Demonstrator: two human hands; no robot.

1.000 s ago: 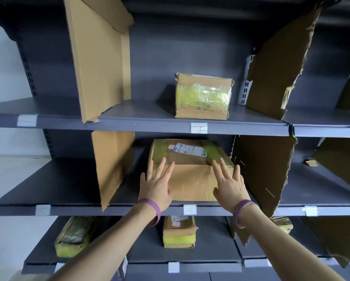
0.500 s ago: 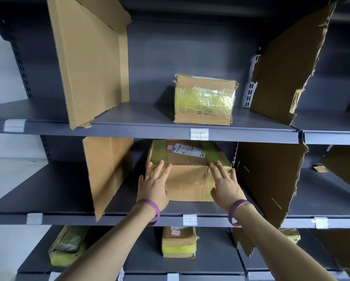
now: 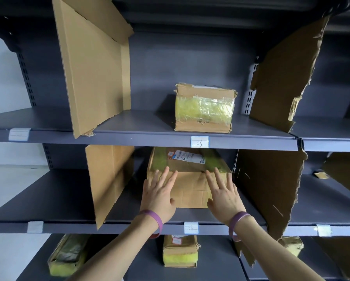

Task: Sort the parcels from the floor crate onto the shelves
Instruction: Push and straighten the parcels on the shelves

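The brown cardboard parcel (image 3: 190, 187), banded with greenish tape, sits on the dark grey metal middle shelf (image 3: 109, 228), set back from the shelf's front lip. Both hands lie flat on its near face. The left hand (image 3: 159, 197) covers the left part and the right hand (image 3: 223, 196) the right part. Each grip is spread, with fingers straight and fanned and the fingertips reaching the parcel's top edge, so nothing is pinched. A purple wristband (image 3: 155, 218) circles the left wrist and a second purple wristband (image 3: 238, 220) the right.

On top of the parcel a white shipping label (image 3: 187, 156) with an orange mark beside it carries print too small to read. Just left of the parcel a tan cardboard divider (image 3: 109, 179) stands upright. Just right of it stands a darker, torn cardboard divider (image 3: 269, 189). Together they close the parcel into its bay.

Below the parcel, on the shelf lip, a small white tag (image 3: 191, 228) bears handwriting that I cannot make out for sure. Above the parcel, the upper shelf's white tag (image 3: 199, 142) reads "05". Above that tag rests a small cardboard box wrapped in yellowish film (image 3: 205, 110).

Under the parcel, one shelf down, lies a narrow carton with a yellow band (image 3: 180, 250). Further left of that is a yellow-green wrapped packet (image 3: 68, 254).
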